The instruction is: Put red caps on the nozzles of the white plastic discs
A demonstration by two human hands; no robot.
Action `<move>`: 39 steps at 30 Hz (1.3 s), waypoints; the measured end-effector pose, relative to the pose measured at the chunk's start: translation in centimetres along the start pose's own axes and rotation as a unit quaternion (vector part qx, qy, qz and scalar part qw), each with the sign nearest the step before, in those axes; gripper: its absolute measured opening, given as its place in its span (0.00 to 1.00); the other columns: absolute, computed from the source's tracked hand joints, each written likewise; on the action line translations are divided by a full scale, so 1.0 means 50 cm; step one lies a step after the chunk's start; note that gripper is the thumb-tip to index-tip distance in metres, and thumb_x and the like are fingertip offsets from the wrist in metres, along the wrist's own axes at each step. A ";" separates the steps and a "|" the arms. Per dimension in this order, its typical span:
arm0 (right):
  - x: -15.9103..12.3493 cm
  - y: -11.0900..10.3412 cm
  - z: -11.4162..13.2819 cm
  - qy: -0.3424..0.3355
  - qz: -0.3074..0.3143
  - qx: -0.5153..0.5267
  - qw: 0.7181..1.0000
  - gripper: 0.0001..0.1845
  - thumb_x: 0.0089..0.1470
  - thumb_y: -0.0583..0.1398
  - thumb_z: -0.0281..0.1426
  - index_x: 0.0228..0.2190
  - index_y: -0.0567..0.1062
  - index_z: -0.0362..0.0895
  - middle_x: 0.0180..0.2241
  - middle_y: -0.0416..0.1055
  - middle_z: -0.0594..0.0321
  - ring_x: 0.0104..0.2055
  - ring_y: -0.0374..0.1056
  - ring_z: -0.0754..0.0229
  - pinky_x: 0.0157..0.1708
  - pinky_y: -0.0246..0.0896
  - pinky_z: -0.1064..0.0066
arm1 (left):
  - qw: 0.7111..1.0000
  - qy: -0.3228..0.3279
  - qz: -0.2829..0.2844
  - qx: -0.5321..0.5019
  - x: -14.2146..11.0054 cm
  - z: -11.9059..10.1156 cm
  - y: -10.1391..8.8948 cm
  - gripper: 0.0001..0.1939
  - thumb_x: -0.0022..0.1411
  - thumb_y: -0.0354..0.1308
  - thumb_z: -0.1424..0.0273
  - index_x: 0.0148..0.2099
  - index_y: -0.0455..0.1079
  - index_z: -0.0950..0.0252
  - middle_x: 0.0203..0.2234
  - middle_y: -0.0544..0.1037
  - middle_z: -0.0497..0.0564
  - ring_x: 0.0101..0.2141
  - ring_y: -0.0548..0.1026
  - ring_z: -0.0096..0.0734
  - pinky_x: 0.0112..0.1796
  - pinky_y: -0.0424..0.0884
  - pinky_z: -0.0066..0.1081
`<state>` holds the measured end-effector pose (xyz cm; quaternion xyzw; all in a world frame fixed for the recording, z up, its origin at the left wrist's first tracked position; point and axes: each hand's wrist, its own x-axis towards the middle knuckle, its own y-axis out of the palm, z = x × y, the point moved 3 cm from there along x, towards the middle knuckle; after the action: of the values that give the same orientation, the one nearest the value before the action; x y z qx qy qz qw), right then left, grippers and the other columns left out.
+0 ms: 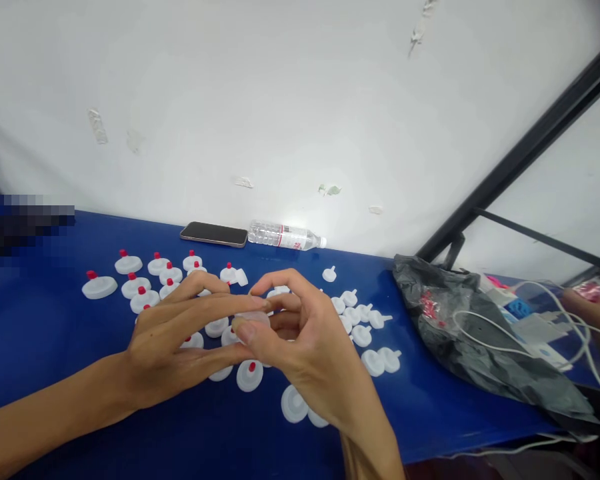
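Observation:
Between the fingertips of both hands is a whitish round plastic cap [253, 318], partly covered by the fingers. My right hand [300, 327] pinches it with thumb and curled fingers. From the other side, my left hand [175, 333] grips its edge with fingers stretched nearly straight. Below and around the hands lie several white round caps with red tips, such as one red-tipped cap [249, 377] just under the fingers and another [100, 287] at the far left. To the right are several small white lids with side tabs [363, 335]. A plain white cap [294, 404] lies under my right wrist.
A phone [214, 234] and a clear water bottle [286, 236] lie along the wall on the blue tabletop [190, 433]. At right, a dark plastic bag [440, 347] holds small red pieces [430, 305], near white cables [530, 340] and a black metal bar. Another person's arm [593, 320] shows at the right edge.

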<state>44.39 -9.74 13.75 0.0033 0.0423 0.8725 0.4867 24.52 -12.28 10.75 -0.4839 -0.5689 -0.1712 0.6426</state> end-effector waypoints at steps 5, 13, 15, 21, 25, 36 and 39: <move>-0.002 0.004 -0.002 -0.037 0.030 -0.058 0.997 0.25 0.63 0.79 0.46 0.56 0.81 0.56 0.44 0.83 0.64 0.45 0.81 0.53 0.44 0.78 0.64 | 0.999 0.019 -0.010 0.025 0.014 -0.010 -0.005 0.26 0.81 0.72 0.68 0.76 0.76 0.51 0.36 0.87 0.47 0.37 0.79 0.35 0.33 0.84 0.34; -0.013 0.018 -0.009 -0.055 0.105 -0.013 0.993 0.24 0.78 0.66 0.56 0.63 0.78 0.57 0.49 0.82 0.63 0.56 0.82 0.52 0.61 0.78 0.59 | 0.998 0.006 -0.051 0.036 0.016 -0.017 -0.004 0.26 0.81 0.72 0.66 0.76 0.77 0.51 0.37 0.87 0.47 0.37 0.79 0.35 0.28 0.82 0.33; -0.014 0.017 -0.009 -0.048 0.115 -0.014 0.992 0.25 0.78 0.66 0.57 0.64 0.77 0.58 0.51 0.83 0.62 0.57 0.82 0.51 0.61 0.78 0.59 | 0.998 0.014 -0.057 0.030 0.017 -0.015 -0.004 0.26 0.81 0.72 0.67 0.76 0.77 0.52 0.37 0.88 0.48 0.38 0.80 0.35 0.29 0.83 0.34; -0.007 0.019 -0.002 -0.004 0.123 0.019 0.992 0.32 0.68 0.75 0.53 0.65 0.75 0.59 0.51 0.85 0.62 0.59 0.84 0.48 0.64 0.79 0.54 | 0.998 0.014 -0.059 0.016 0.019 -0.010 -0.005 0.29 0.81 0.72 0.67 0.79 0.73 0.48 0.39 0.89 0.48 0.38 0.81 0.38 0.27 0.83 0.37; -0.001 0.023 0.004 0.017 0.095 0.063 0.993 0.33 0.56 0.83 0.46 0.58 0.82 0.56 0.46 0.86 0.64 0.55 0.86 0.46 0.62 0.82 0.52 | 0.999 0.001 -0.051 0.008 0.010 -0.015 -0.004 0.28 0.80 0.73 0.69 0.77 0.76 0.49 0.37 0.87 0.47 0.38 0.80 0.36 0.29 0.83 0.36; -0.002 0.027 0.002 -0.003 0.067 0.069 0.995 0.20 0.55 0.83 0.43 0.48 0.91 0.54 0.36 0.82 0.66 0.42 0.85 0.50 0.51 0.83 0.57 | 0.998 -0.018 -0.056 -0.019 0.002 -0.021 0.006 0.27 0.79 0.73 0.69 0.75 0.76 0.52 0.43 0.88 0.48 0.38 0.81 0.35 0.29 0.83 0.35; -0.002 0.025 0.001 -0.010 0.058 0.074 0.996 0.25 0.56 0.83 0.41 0.53 0.88 0.56 0.39 0.84 0.66 0.45 0.86 0.51 0.51 0.83 0.59 | 0.999 -0.014 -0.032 -0.017 0.008 -0.014 0.000 0.20 0.82 0.70 0.67 0.71 0.77 0.55 0.44 0.88 0.49 0.43 0.82 0.37 0.36 0.85 0.35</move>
<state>43.40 -10.48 13.88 0.0505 0.1014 0.8937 0.4341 25.03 -12.71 11.21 -0.4786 -0.5900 -0.1940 0.6206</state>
